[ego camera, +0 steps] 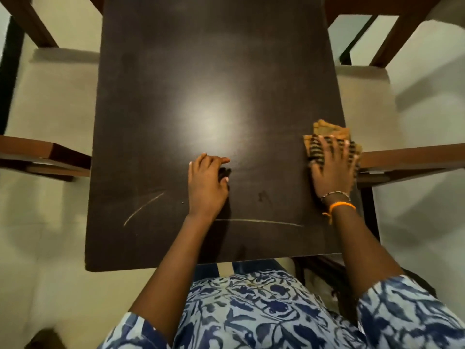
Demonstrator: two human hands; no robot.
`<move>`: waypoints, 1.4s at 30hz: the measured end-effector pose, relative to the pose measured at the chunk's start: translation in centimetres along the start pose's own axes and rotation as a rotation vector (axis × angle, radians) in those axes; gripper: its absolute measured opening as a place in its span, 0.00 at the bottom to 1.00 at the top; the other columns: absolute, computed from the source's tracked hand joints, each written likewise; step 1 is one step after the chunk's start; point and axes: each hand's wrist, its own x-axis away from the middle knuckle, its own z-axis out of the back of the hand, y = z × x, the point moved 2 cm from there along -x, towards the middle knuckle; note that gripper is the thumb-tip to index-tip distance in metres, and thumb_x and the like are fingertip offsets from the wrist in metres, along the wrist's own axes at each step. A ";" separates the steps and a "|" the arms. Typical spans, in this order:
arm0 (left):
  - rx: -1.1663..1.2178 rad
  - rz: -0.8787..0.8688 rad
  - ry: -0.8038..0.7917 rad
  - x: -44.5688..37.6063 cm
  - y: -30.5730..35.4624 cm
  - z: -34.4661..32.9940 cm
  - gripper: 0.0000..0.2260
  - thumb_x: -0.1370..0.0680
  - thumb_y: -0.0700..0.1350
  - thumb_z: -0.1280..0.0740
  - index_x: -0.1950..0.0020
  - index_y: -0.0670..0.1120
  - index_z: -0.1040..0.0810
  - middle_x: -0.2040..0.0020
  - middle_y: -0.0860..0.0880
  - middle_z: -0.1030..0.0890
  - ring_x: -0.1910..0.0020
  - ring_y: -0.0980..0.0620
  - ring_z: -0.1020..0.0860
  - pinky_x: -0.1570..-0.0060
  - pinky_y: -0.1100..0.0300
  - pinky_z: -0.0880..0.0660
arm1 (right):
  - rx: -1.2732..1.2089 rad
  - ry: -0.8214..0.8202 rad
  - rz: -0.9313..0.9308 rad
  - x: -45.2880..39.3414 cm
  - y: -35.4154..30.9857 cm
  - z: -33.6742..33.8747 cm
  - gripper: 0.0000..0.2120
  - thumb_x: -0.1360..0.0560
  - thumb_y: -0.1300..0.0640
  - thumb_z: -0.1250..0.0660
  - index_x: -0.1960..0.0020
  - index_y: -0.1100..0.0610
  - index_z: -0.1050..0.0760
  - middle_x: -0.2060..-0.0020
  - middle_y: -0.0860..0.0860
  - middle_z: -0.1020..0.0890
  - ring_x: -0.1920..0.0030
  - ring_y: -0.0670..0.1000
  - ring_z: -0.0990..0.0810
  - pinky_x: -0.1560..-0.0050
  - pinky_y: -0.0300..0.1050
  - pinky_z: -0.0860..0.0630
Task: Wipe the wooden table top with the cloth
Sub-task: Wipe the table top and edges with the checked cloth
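The dark wooden table top (176, 71) fills the middle of the head view, with a bright glare spot at its centre and pale scratch lines near its front edge. A folded tan cloth (327, 131) lies at the table's right edge. My right hand (333, 170) presses flat on the cloth with fingers spread, and its image is motion-blurred. My left hand (207, 182) rests on the table near the middle front, its fingers bent loosely with the tips on the wood and nothing in it.
Brown wooden chairs stand around the table: one at the left (45, 157), one at the right (407, 159), others at the far corners (392, 26). Pale floor tiles (50, 248) surround the table. My blue patterned clothing (251, 311) is against the front edge.
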 end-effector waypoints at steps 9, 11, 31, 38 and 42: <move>-0.004 0.061 0.152 -1.3 2.5 -1.4 0.20 0.29 0.31 0.40 0.38 0.43 0.25 0.42 0.43 0.23 0.36 0.42 0.30 0.33 0.52 0.36 | -0.093 -0.028 0.312 3.1 -13.1 -2.9 0.29 0.30 0.47 0.48 0.29 0.52 0.35 0.29 0.56 0.33 0.27 0.64 0.40 0.29 0.64 0.54; -0.020 0.100 0.181 -1.8 2.6 -1.4 0.18 0.30 0.32 0.40 0.41 0.41 0.24 0.44 0.40 0.23 0.40 0.39 0.29 0.37 0.50 0.34 | -0.026 -0.079 0.519 4.1 -15.7 -3.4 0.27 0.30 0.46 0.47 0.33 0.52 0.30 0.32 0.53 0.28 0.30 0.62 0.34 0.31 0.59 0.52; -0.360 0.142 -0.178 -1.7 5.9 -4.8 0.48 0.30 0.53 0.28 0.23 0.42 0.57 0.22 0.44 0.57 0.25 0.42 0.64 0.28 0.45 0.62 | -0.120 -0.032 0.179 -5.0 -8.4 -0.8 0.32 0.26 0.50 0.40 0.24 0.49 0.49 0.24 0.52 0.47 0.24 0.61 0.56 0.29 0.64 0.62; -0.358 0.151 -0.247 -0.1 5.4 -5.2 0.49 0.32 0.55 0.28 0.23 0.43 0.57 0.22 0.46 0.57 0.24 0.45 0.64 0.28 0.47 0.64 | -0.100 -0.105 0.592 -4.9 -10.3 -1.3 0.29 0.27 0.47 0.47 0.26 0.47 0.42 0.25 0.48 0.40 0.24 0.57 0.49 0.29 0.65 0.53; -0.387 0.162 -0.272 -0.4 5.8 -5.4 0.47 0.30 0.55 0.29 0.23 0.43 0.56 0.22 0.45 0.58 0.25 0.44 0.65 0.28 0.47 0.65 | -0.121 -0.014 0.311 -8.5 -2.6 -0.1 0.30 0.27 0.51 0.40 0.26 0.48 0.43 0.25 0.50 0.41 0.24 0.58 0.50 0.28 0.66 0.56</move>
